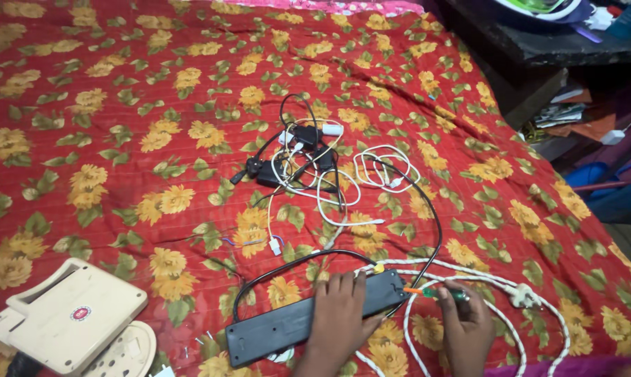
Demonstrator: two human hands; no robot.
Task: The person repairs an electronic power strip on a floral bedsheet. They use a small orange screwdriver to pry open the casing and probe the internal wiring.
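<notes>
Red bedspread (120,139) with yellow flower print covers the whole bed. Tangle of black and white cables (308,164) with small black adapters lies mid-bed, a coiled white cable (385,169) just beside it. Cream plastic device (68,318) at the lower left edge. Dark shelf (539,45) with clutter at upper right.
</notes>
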